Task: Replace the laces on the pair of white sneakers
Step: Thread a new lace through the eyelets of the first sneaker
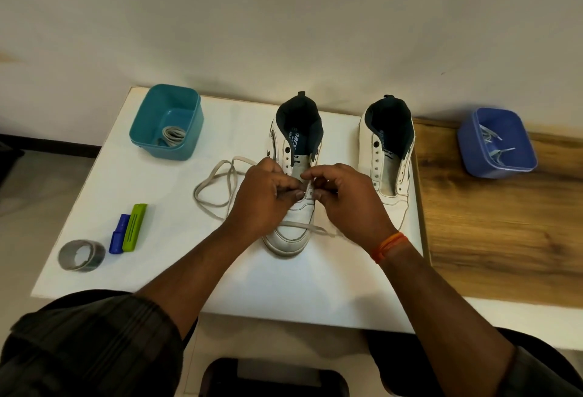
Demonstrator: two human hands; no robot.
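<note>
Pinching the lace (220,176) at the lowest eyelets of the left sneaker (295,176), both hands meet over the shoe's tongue at the centre of the white desk (157,270). The left hand (266,198) has its grip closed tight, fingers curled with the tips pressed on the lace beside the eyelet row; the right hand (347,201) likewise has its grip closed, thumb and forefinger nipping the lace just across from the left fingertips. From the left hand the lace runs out in loose loops toward 9 o'clock, and another stretch crosses the toe cap toward 4 o'clock, under the right wrist, which wears an orange thread band (389,247). The insole of that sneaker carries blue lettering, partly hidden, reading "oarx". The second sneaker (388,157) stands at 2 o'clock, unlaced, its eyelets bare; the writing on its tongue is too small to read. At 10 o'clock sits a teal tub (167,122) with a folded lace inside; at 3 o'clock, on the wooden top, a blue tub (497,144) holds loose laces. At 8 o'clock lie a blue-and-green tool (127,229) and a tape roll (81,255).
</note>
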